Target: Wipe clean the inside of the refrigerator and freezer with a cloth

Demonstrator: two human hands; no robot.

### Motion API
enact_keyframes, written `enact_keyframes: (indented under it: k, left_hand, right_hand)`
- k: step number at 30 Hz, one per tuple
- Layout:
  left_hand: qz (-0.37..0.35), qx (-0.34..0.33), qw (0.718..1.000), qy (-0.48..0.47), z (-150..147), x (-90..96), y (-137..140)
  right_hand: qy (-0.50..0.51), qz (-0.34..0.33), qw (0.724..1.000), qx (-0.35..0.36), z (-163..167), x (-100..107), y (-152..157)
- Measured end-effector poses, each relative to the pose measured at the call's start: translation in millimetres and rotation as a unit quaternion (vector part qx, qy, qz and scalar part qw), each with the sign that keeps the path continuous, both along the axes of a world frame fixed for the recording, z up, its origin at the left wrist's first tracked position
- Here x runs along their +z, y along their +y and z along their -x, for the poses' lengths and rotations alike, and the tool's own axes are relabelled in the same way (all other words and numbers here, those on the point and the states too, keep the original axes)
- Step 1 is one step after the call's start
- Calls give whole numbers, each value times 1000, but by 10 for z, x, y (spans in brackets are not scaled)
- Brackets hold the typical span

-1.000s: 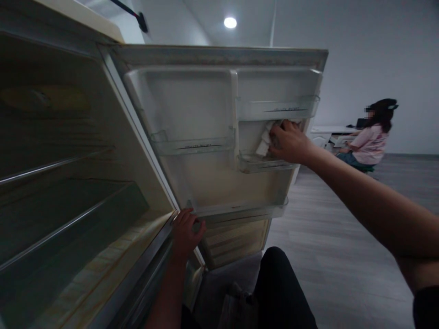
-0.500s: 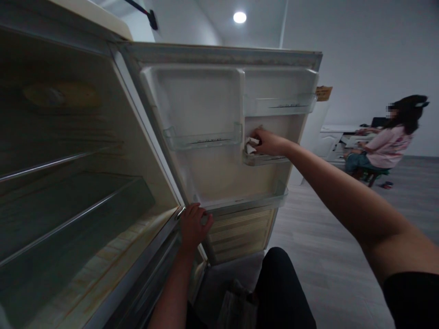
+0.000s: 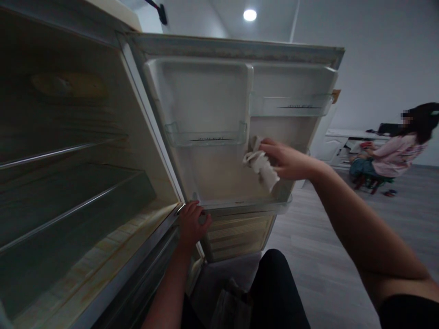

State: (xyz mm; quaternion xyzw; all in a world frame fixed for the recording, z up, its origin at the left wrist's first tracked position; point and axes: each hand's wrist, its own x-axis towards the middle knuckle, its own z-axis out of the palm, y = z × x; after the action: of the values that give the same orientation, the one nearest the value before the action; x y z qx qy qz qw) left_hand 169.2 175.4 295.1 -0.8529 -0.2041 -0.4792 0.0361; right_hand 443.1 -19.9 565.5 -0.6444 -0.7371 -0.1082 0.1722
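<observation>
My right hand (image 3: 286, 160) is closed on a crumpled white cloth (image 3: 262, 167), which hangs down from the fingers in front of the inner side of the open fridge door (image 3: 209, 96). It is slightly blurred. My left hand (image 3: 192, 222) rests at the hinge side, by the fridge's front edge and the left end of the lowest door shelf (image 3: 247, 205). Its fingers are loosely bent, the thumb stands apart, and nothing shows in it. Clear door racks are at upper left (image 3: 207, 138) and upper right (image 3: 291, 106).
At left the fridge interior (image 3: 68, 183) holds glass shelves and has brownish stains along its front ledge. My knee (image 3: 277, 283) is below the door. To the right a person in a pink shirt (image 3: 394, 153) sits on a stool by a white desk (image 3: 343, 133).
My right hand has pulled the cloth out of the right-hand door rack area and lower, and the cloth now hangs loose. My left hand has stayed in place. The view has shifted slightly.
</observation>
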Motion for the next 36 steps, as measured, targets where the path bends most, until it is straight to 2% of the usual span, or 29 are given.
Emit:
enact_keyframes:
  k: [2, 4, 9, 13, 16, 21, 24, 28, 33, 36]
  left_hand:
    - [7, 0, 1000, 4, 1, 0, 1]
    - [14, 3, 1000, 7, -1, 4, 1]
    - [1, -1, 1000, 7, -17, 18, 3]
    - [-7, 5, 1000, 7, -20, 21, -2]
    - [-13, 1, 1000, 3, -17, 17, -2]
    - [-10, -3, 1000, -1, -40, -7, 7]
    - [-2, -1, 1000, -4, -69, -28, 4]
    - [21, 4, 1000, -7, -96, -47, -7]
    - [26, 6, 1000, -11, -109, -42, -33]
    - [26, 14, 1000, -7, -111, -26, -50]
  right_hand:
    - [-9, 24, 999, -22, 80, -92, 31]
    - [-8, 21, 998, -55, 102, -160, 122]
    - [-29, 26, 994, -98, -105, -206, 241]
    - [-29, 53, 995, -83, -440, -202, 69]
    - [-17, 57, 993, -104, -742, -202, -160]
    - [-38, 7, 993, -110, -1031, -282, -426]
    - [-126, -58, 980, -143, -913, -414, -360]
    - [-199, -130, 956, -171, -528, -604, -67]
    - [-202, -190, 940, -198, -46, -767, 359]
    - [-179, -233, 932, -211, 120, -859, 567]
